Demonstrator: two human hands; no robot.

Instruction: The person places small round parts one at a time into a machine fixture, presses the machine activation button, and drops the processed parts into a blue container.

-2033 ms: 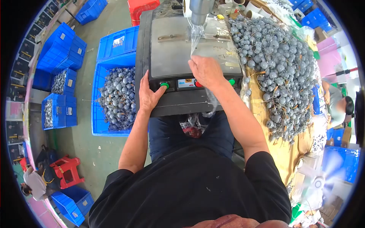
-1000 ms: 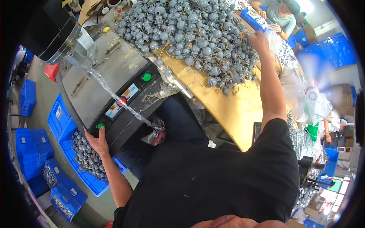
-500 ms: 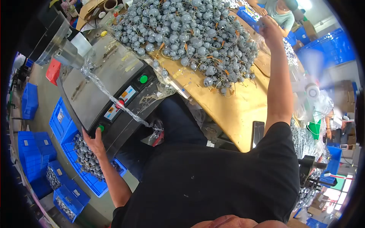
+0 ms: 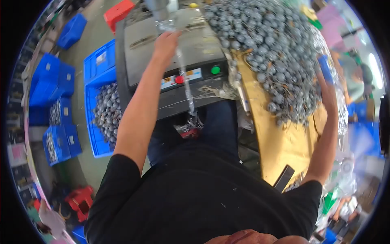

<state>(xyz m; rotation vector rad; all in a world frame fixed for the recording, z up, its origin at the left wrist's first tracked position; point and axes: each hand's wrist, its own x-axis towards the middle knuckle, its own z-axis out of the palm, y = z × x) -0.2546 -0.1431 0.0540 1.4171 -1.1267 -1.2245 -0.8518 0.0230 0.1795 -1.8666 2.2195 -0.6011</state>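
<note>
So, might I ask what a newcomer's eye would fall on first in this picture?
Most likely the big heap of grey, grape-like balls on the yellowish table, right of the machine. Next might come the machine itself, in front of the person, with a shiny clear plastic strip running down across its front and the left hand over its top.

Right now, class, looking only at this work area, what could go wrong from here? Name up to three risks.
1. The clear plastic strip runs past the red button; a tug near its top, where the left hand is, might catch the button.
2. The dark phone lies by the table edge near the right sleeve and could get knocked off.
3. The heaped grey balls might roll off.
</note>
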